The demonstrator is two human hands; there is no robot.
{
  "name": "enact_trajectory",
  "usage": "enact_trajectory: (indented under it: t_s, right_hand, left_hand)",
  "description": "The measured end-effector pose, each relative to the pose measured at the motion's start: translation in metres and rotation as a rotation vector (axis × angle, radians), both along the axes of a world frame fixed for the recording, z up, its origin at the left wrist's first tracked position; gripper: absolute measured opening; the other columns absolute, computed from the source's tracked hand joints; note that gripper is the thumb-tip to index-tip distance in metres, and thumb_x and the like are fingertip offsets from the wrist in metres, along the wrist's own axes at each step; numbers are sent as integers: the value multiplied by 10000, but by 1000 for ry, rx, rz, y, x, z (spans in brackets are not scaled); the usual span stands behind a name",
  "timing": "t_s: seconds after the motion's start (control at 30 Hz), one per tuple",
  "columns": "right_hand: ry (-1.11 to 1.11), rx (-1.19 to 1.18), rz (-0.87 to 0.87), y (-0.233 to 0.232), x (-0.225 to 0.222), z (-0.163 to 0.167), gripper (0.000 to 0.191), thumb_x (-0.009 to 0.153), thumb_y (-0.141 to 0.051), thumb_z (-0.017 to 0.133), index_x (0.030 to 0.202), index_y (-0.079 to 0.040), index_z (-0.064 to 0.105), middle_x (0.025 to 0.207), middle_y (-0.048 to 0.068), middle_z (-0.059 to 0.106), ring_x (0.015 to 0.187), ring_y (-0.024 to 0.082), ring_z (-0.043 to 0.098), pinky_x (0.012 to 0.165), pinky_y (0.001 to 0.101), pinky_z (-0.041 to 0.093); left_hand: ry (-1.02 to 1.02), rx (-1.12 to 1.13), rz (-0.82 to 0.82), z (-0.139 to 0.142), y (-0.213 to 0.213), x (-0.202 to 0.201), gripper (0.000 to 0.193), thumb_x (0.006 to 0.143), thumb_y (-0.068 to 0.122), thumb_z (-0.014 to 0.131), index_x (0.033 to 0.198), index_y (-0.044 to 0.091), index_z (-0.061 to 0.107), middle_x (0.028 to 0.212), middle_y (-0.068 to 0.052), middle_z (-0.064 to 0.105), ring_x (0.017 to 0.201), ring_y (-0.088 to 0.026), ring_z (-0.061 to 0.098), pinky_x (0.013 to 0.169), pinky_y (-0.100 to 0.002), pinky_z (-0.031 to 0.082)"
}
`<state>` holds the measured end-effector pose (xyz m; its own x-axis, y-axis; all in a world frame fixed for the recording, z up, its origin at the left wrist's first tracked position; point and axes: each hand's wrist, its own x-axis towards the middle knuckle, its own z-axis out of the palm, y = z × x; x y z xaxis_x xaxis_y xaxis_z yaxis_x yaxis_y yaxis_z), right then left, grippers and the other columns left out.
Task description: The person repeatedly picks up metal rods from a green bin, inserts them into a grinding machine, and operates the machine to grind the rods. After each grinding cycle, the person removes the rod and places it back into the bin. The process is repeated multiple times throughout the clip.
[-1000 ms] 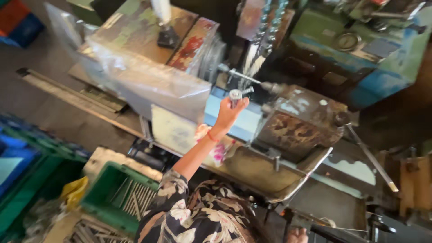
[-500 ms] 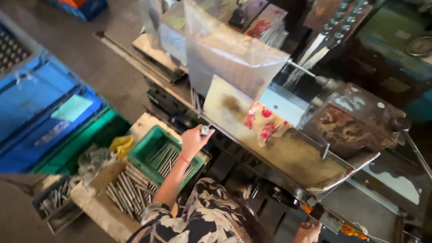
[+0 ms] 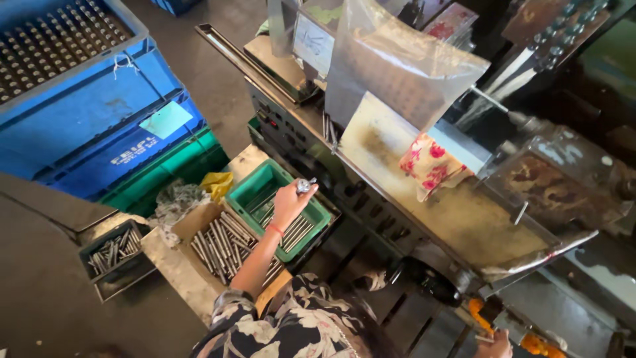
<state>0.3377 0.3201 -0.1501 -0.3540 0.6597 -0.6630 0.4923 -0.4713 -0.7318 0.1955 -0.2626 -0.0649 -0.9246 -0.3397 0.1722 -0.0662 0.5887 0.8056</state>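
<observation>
Over the green tray (image 3: 265,182), the left hand (image 3: 289,201) grip holds a metal part (image 3: 305,185).

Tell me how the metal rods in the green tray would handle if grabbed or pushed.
The metal rods look stiff and probably heavy for their size. Being round and lying loose in the green tray, they would likely roll. Their shine suggests slippery surfaces. The left hand above holds a small metal part.

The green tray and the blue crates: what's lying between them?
In the head view, a crumpled yellow bag and a grey rag lie between the green tray and the blue crates, beside a box of metal rods.
</observation>
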Motion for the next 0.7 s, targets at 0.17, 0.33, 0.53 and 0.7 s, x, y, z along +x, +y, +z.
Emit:
enact_trajectory:
  t_s: [0.17,0.33,0.53,0.7]
  right_hand:
    - [19,34,-49,-13,11,-3,250,1036,-227,524,1122,-53,682,972,96,732,801,177,684,691,297,548]
    - [110,210,-60,-46,-11,2,251,1024,-211,527,1138,-60,693,981,92,744,805,174,694,695,288,559]
    - [395,52,572,-218,-63,-17,259,1009,-192,532,1157,-69,705,993,88,758,808,170,706,701,276,572]
    - [732,-169,1158,-360,-94,15,293,1067,-311,502,997,-72,657,664,-41,517,510,48,409,453,204,307]
  left_hand:
    - [144,109,11,-13,4,15,403,886,481,752,824,88,687,652,-72,652,573,-274,644,554,-386,492]
    - [30,44,86,-28,-12,33,406,872,451,771,928,81,616,617,-64,613,572,-259,613,539,-398,458]
    - [222,301,103,-48,-7,34,382,894,370,789,842,70,558,602,17,499,534,-110,456,489,-318,375]
    - [188,663,21,-68,16,23,484,930,254,792,600,84,481,572,77,428,538,-35,363,478,-274,270]
